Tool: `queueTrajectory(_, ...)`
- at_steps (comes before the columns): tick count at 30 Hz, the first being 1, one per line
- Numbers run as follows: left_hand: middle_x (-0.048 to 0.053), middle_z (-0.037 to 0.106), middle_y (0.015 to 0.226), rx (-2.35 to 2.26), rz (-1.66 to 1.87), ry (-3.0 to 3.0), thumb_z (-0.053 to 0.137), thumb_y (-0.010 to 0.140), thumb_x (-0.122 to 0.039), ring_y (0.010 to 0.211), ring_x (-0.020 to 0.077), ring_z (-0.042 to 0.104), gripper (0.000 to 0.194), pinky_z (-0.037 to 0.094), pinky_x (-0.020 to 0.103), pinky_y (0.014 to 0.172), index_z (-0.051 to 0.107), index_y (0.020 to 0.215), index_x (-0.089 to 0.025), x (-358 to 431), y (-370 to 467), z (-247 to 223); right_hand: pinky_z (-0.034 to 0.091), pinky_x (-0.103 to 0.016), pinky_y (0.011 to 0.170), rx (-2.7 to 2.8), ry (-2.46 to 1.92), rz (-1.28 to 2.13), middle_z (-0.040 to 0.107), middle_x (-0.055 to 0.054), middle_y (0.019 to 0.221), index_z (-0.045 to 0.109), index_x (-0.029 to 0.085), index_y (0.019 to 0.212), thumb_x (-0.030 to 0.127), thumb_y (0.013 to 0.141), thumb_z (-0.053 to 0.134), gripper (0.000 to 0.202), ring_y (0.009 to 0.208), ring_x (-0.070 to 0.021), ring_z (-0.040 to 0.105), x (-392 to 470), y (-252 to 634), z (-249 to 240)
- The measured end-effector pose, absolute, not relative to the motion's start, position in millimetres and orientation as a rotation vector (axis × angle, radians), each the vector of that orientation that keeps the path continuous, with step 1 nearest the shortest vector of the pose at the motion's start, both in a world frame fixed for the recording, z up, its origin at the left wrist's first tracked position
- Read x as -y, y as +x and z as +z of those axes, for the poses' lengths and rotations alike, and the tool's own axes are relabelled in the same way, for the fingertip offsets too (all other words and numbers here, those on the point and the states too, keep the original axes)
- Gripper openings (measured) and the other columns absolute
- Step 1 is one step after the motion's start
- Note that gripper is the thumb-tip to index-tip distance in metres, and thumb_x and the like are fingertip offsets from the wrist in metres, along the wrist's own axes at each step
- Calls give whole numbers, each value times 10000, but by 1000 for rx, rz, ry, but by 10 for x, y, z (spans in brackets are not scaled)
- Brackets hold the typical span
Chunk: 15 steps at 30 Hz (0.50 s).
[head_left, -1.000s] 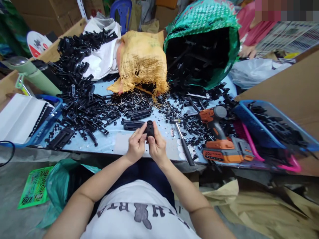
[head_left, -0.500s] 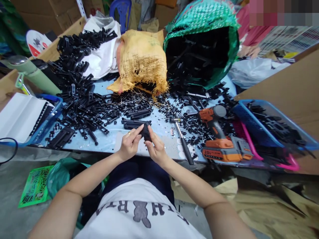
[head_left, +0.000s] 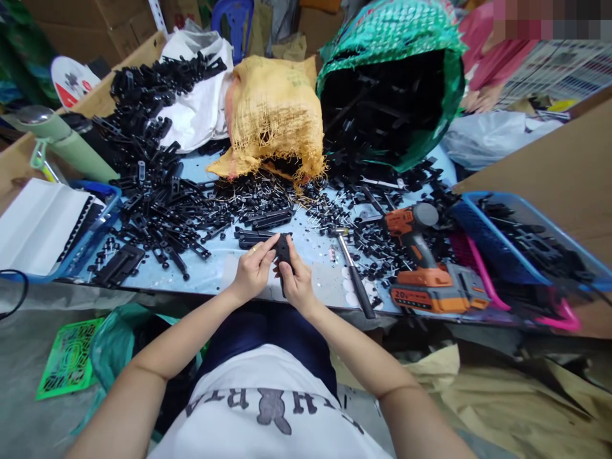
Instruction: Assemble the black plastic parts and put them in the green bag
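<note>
Between my two hands is a long black plastic part (head_left: 284,250), held nearly upright at the front edge of the bench. My right hand (head_left: 299,280) wraps round its right side, with the thumb across its face. At its upper left, the closed fingers of my left hand (head_left: 253,270) press against the part. Small details there are hidden by the fingertips. Just behind my hands lie assembled black parts (head_left: 253,240), with another black assembly (head_left: 271,219) farther back. A hammer (head_left: 354,271) rests to the right of my right hand.
Loose black parts (head_left: 157,197) and screws cover much of the bench. An orange cordless drill (head_left: 421,280) stands right, beside a blue basket (head_left: 526,220). A yellow sack (head_left: 277,108) and a green sack (head_left: 392,32) stand behind. Another person's hands (head_left: 482,99) show at the far right.
The black part has turned in my hands, so more of its length now shows, pointing down toward me. The bench things keep their places.
</note>
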<state>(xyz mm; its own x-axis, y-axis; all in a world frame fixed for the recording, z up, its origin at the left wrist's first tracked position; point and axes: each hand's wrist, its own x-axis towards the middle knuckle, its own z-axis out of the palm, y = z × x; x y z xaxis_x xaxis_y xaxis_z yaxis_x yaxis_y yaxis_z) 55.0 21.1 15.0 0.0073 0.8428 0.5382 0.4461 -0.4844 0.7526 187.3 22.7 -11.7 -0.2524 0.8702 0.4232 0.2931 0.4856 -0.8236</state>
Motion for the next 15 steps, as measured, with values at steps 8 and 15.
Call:
queueTrajectory(8,75,639,847,-1723,1004,1504,402,904,-366,706,173,628,484,524,317,664,385,1324,-126,-53,568,-306,468,-334,828,2158,-1329,563,635,-86,1044,525,200,1257,413,929,344,430,916,-194,591,-801,2319,-76)
queueTrajectory(15,83,554,1189,-1284,418,2603,472,802,-90,1188,252,433,466,227,533,1053,504,1235,-257,-185,549,-227,400,-409,853,1668,-2273,-177,510,-247,1177,279,53,1395,259,893,403,557,1110,-301,461,-2465,3300,181)
